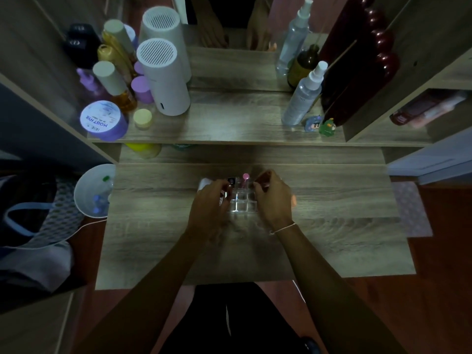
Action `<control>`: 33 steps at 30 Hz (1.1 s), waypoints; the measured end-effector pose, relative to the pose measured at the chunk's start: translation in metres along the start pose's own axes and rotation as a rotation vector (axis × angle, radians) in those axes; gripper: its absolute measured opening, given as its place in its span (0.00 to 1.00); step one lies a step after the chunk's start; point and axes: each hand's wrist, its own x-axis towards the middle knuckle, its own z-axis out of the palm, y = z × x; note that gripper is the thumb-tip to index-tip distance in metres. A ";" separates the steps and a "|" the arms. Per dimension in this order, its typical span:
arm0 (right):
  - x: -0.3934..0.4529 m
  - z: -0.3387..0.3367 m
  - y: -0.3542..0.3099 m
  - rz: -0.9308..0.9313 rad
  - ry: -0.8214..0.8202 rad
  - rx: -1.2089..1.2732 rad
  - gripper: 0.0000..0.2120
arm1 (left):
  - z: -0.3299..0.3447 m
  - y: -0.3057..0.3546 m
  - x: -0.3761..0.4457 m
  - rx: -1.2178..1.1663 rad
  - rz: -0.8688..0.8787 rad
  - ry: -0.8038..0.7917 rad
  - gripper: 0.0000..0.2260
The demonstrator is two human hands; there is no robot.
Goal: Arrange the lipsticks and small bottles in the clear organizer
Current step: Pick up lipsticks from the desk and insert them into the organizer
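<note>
The clear organizer (240, 204), a small grid of compartments, stands on the wooden table between my hands. A pink-capped lipstick (245, 178) stands upright in a back compartment, and a dark square-topped one (231, 181) is just left of it. My left hand (208, 203) is at the organizer's left side, fingers closed around a small lipstick-like item (225, 192) over the left compartments. My right hand (274, 198) pinches a dark reddish lipstick (263, 178) at the organizer's back right corner. A white item (204, 183) peeks out behind my left hand.
A raised shelf (229, 129) behind the table carries a white cylinder (164, 80), a purple jar (103, 121), bottles, spray bottles (304, 95) and small figurines (327, 127) in front of a mirror. A white bin (93, 191) stands at the table's left edge.
</note>
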 end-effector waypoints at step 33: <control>-0.006 -0.028 0.000 -0.074 -0.025 0.215 0.11 | 0.013 -0.019 -0.077 0.231 0.382 -0.069 0.19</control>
